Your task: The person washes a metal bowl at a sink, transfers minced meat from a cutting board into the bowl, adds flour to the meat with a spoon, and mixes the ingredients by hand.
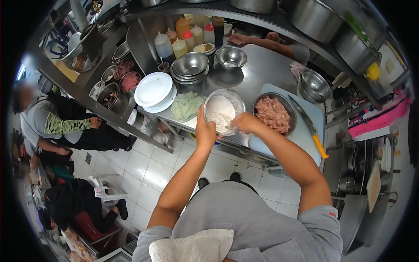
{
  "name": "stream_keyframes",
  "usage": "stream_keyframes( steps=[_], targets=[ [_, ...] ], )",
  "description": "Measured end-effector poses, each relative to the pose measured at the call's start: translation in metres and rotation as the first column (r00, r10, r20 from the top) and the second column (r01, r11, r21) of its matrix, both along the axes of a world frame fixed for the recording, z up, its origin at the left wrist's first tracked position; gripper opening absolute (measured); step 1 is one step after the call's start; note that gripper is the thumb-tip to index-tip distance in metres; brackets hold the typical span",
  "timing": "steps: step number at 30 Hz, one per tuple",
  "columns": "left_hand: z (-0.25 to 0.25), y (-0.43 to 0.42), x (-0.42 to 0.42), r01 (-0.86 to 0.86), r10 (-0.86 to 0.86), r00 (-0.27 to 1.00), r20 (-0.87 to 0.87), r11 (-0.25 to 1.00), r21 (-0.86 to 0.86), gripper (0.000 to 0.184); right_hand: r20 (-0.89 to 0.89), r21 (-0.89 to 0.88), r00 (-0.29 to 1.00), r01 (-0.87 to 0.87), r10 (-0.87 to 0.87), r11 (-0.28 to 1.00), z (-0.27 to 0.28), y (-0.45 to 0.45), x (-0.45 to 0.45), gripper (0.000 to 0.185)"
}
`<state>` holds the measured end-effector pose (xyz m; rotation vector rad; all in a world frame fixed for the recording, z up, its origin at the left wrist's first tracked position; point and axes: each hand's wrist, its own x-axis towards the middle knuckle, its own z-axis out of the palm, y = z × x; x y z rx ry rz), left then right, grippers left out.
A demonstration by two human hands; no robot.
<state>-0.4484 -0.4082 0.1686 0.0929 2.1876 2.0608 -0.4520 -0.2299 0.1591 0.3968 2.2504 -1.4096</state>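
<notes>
A metal bowl of pale powder [220, 109] is at the front edge of the steel counter [257, 65]. My left hand [206, 131] grips its left rim. At the bowl's right side my right hand [245, 123] is closed, its fingertips at the powder; a small utensil seems to be in it, too hidden to name. To the right, a bowl of raw meat pieces [273, 114] rests on a light blue cutting board [307, 148]. A knife with a yellow handle [320, 146] lies on the board. Left of the powder bowl is a crumpled green cloth [187, 106].
White plates [153, 89], stacked metal bowls [190, 65] and squeeze bottles [163, 46] stand behind and left. Another metal bowl [231, 57] is farther back. A co-worker's arm [266, 43] rests across the counter. Another person [65, 122] stands at the left. Pots line the overhead shelf.
</notes>
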Motion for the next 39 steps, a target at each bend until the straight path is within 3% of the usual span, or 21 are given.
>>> stream_keyframes(
  steps=[1,3,6,12,15,16,17,19,21,22,23,24,26,29,33,35,37,39],
  targets=[
    [-0.003,0.001,-0.001,-0.002,0.002,1.000,0.020,1.000,0.025,0.066,-0.002,0.000,1.000,0.004,-0.004,1.000,0.003,0.003,0.004,0.025],
    [-0.007,0.004,-0.001,-0.001,-0.001,0.999,0.038,0.999,0.050,0.066,0.064,-0.214,0.995,0.085,-0.073,0.973,0.011,0.009,0.011,0.024],
    [-0.006,0.009,-0.001,0.022,-0.027,0.999,0.037,0.991,0.129,0.068,0.069,-0.375,0.994,0.105,-0.085,0.921,0.023,0.021,0.022,0.027],
    [0.003,0.017,-0.007,0.032,-0.076,0.982,0.173,0.970,0.240,0.063,0.043,-0.493,0.991,0.135,-0.131,0.860,0.055,0.060,0.043,0.024],
    [0.001,0.021,-0.010,0.018,-0.058,0.988,0.145,0.964,0.264,0.060,0.047,-0.560,0.987,0.153,-0.153,0.814,0.069,0.099,0.057,0.026],
    [0.003,0.022,-0.010,0.033,-0.075,0.986,0.148,0.963,0.267,0.060,-0.128,-0.342,0.932,0.279,-0.339,0.897,0.088,0.093,0.067,0.024],
    [0.005,0.021,-0.010,0.041,-0.081,0.986,0.148,0.966,0.255,0.061,-0.126,-0.339,0.928,0.292,-0.351,0.894,0.085,0.105,0.071,0.024],
    [0.006,0.022,-0.010,0.050,-0.089,0.984,0.152,0.969,0.244,0.062,-0.298,-0.047,0.918,0.260,-0.262,0.964,0.078,0.138,0.077,0.030],
    [0.004,0.022,-0.011,0.047,-0.085,0.985,0.153,0.970,0.237,0.061,-0.297,0.014,0.921,0.267,-0.251,0.963,0.073,0.149,0.085,0.025],
    [0.004,0.023,-0.011,0.048,-0.086,0.984,0.156,0.971,0.236,0.061,-0.483,0.456,0.875,0.225,0.028,0.861,0.070,0.147,0.094,0.022],
    [0.004,0.024,-0.011,0.050,-0.089,0.983,0.162,0.971,0.233,0.061,-0.502,0.792,0.788,0.253,0.356,0.557,0.068,0.147,0.100,0.018],
    [0.004,0.024,-0.011,0.050,-0.090,0.982,0.167,0.972,0.230,0.061,-0.501,0.791,0.789,0.251,0.356,0.558,0.064,0.149,0.102,0.018],
    [0.001,0.024,-0.010,0.048,-0.089,0.981,0.171,0.972,0.230,0.062,-0.567,0.823,0.694,0.455,0.444,0.340,0.051,0.151,0.104,0.015],
    [-0.004,0.030,-0.011,0.033,-0.073,0.984,0.160,0.969,0.243,0.061,-0.676,0.732,0.637,0.517,0.372,0.444,0.071,0.128,0.103,0.018],
    [-0.007,0.030,-0.009,0.083,-0.104,0.989,0.106,0.980,0.182,0.068,-0.659,0.738,0.606,0.407,0.445,0.539,0.068,0.079,0.074,0.016],
    [-0.005,0.032,-0.007,0.083,-0.104,0.987,0.118,0.981,0.175,0.068,-0.553,0.817,0.626,0.280,0.549,0.504,0.059,0.057,0.060,0.016],
    [-0.006,0.034,-0.003,0.079,-0.078,0.997,-0.022,0.995,0.068,0.069,-0.493,0.851,0.656,0.228,0.572,0.472,0.047,0.049,0.048,0.016],
    [-0.001,0.034,0.002,0.069,-0.069,0.998,-0.011,0.996,0.052,0.069,-0.424,0.884,0.686,0.170,0.591,0.435,0.028,0.043,0.040,0.017]
  ],
)
